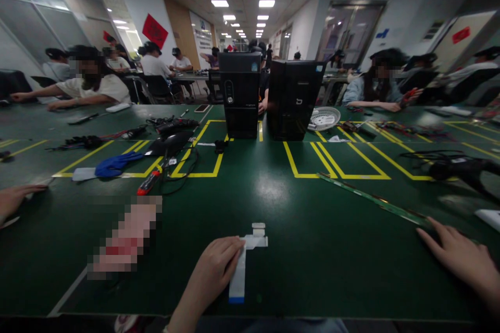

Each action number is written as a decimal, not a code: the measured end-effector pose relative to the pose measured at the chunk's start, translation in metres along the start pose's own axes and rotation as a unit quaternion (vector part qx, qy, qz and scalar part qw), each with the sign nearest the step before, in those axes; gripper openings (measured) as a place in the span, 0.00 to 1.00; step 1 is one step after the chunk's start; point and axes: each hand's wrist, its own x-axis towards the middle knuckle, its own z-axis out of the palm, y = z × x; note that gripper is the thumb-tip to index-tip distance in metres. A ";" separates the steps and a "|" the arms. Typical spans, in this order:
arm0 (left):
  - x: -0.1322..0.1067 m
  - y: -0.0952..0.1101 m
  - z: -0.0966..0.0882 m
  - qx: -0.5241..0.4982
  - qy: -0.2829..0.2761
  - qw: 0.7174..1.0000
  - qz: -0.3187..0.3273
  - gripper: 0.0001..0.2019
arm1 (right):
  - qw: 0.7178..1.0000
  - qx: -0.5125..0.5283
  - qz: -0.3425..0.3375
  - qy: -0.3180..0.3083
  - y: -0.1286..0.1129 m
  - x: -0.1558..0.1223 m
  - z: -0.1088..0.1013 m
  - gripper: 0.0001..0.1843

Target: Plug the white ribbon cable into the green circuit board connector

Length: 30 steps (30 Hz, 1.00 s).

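Observation:
A white flat ribbon cable (237, 283) with a blue end lies on the green table in front of me, bent into an angled piece at its top. My left hand (216, 265) is closed at its upper part, fingertips pressed together on it. Off to the right, a long, narrow green circuit board strip (371, 196) slants across the table. My right hand (459, 255) reaches over the near end of that strip, thumb and forefinger stretched apart. The fingers hide part of that end.
Two black computer towers (242, 96) stand mid-table. Leftward lie a red-and-black screwdriver (149, 183), a blue glove (117, 165) and black cabled parts (170, 143). A white basket (324, 118) sits behind the right tower. Another person's hand (15, 200) shows at far left; a blurred patch (128, 234) lies nearer.

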 end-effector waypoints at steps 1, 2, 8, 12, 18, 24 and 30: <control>0.000 0.000 0.000 -0.001 0.002 1.000 0.001 0.13 | 1.000 0.003 -0.016 0.001 -0.006 0.000 -0.001 0.46; 0.000 -0.001 0.000 -0.002 0.003 1.000 0.001 0.13 | 0.999 0.005 -0.034 0.003 -0.012 0.000 -0.003 0.44; -0.002 -0.002 0.002 -0.001 -0.006 1.000 -0.006 0.13 | 0.987 0.040 -0.153 0.003 -0.061 -0.002 -0.004 0.38; -0.002 -0.003 0.002 0.006 -0.010 1.000 -0.003 0.13 | 0.969 0.041 -0.240 0.037 -0.107 -0.010 -0.004 0.38; -0.002 -0.003 0.004 0.008 0.011 1.000 0.010 0.13 | 0.933 0.049 -0.350 0.063 -0.196 -0.038 -0.016 0.35; -0.002 -0.003 0.003 0.007 -0.002 1.000 0.010 0.14 | 0.898 0.063 -0.431 0.060 -0.264 -0.065 -0.025 0.33; -0.001 -0.003 0.003 0.004 -0.017 1.000 0.003 0.14 | 0.894 0.059 -0.441 0.060 -0.298 -0.087 -0.025 0.35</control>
